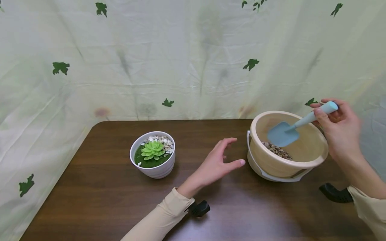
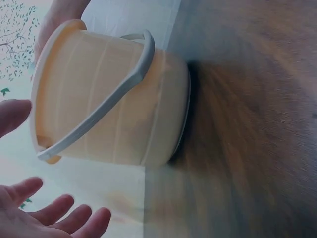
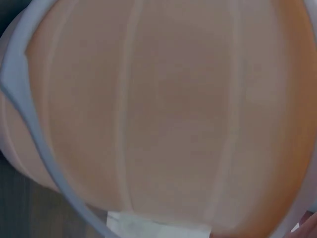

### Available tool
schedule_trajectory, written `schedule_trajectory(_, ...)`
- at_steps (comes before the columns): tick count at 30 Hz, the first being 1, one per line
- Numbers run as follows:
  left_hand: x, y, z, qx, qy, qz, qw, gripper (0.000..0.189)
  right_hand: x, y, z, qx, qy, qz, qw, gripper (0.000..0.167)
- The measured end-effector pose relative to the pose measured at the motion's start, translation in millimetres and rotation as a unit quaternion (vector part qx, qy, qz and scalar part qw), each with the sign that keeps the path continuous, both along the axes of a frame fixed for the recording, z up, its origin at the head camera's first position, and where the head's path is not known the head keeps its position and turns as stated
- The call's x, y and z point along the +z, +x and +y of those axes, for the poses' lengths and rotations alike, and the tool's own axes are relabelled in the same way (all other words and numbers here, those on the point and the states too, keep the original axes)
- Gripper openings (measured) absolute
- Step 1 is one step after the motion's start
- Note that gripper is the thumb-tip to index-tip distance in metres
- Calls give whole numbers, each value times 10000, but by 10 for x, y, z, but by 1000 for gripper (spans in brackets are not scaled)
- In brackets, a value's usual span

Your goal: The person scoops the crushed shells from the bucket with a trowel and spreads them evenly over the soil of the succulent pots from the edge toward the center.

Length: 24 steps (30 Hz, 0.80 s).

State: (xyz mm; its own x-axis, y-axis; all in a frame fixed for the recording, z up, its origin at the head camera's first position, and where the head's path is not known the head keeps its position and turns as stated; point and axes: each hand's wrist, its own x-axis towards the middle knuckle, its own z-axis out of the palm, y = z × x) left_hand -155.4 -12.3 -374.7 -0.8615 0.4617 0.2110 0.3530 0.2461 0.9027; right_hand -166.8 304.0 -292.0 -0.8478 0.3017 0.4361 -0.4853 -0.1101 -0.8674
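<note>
My right hand (image 1: 343, 130) holds a light blue trowel (image 1: 283, 134) by its handle, above the far right rim of a beige bucket (image 1: 261, 162). The trowel's blade tilts down into the bucket, over a small heap of brown gravel (image 1: 277, 151) lying inside. Just left of the bucket, my left hand (image 1: 211, 165) hovers with fingers extended and thumb spread, holding nothing. In the left wrist view, its fingers (image 2: 77, 218) are beside the bucket's wall, where a grey carrying handle (image 2: 104, 111) hangs down. The bucket's side (image 3: 168, 109) fills most of the right wrist view.
A white pot (image 1: 158, 172) with a green succulent (image 1: 153, 150) and pale pebbles (image 1: 167, 144) stands on the left half of the brown wooden table (image 1: 90, 187). Behind the table hangs a pale curtain (image 1: 181, 60) with green leaf shapes. Black devices (image 1: 200, 208) are at both wrists.
</note>
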Motion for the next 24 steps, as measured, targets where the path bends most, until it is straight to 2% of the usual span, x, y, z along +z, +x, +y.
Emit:
schedule_trajectory(5, 34, -124, 164, 27, 204, -143, 9997, 76, 12, -36, 49, 452, 419, -84, 9981, 41)
schedule_trajectory(8, 57, -195, 251, -57, 260, -107, 9996, 78, 15, -60, 98, 502, 1079, -279, 9925, 43)
schedule_trajectory(10, 68, -239, 301, -148, 253, -68, 9995, 77, 9, -81, 130, 430, 1794, -490, 9816, 42)
schedule_trajectory(12, 74, -280, 349, -259, 260, -49, 9993, 76, -5, -107, 150, 241, 2731, -710, 9591, 40)
schedule_trajectory(15, 70, -333, 409, -441, 373, -136, 9982, 77, -25, -131, 174, -73, 4015, -990, 9105, 39)
schedule_trajectory(17, 61, -360, 444, -594, 498, -252, 9967, 80, -32, -135, 187, -230, 4546, -1104, 8835, 40)
schedule_trajectory(19, 51, -380, 475, -722, 619, -385, 9947, 83, -31, -132, 201, -306, 4874, -1150, 8650, 41)
schedule_trajectory(22, 50, -395, 517, -826, 786, -538, 9920, 85, -33, -131, 196, -284, 5232, -1066, 8451, 41)
schedule_trajectory(24, 68, -401, 540, -831, 934, -694, 9897, 85, -39, -132, 181, -109, 5379, -1083, 8360, 42)
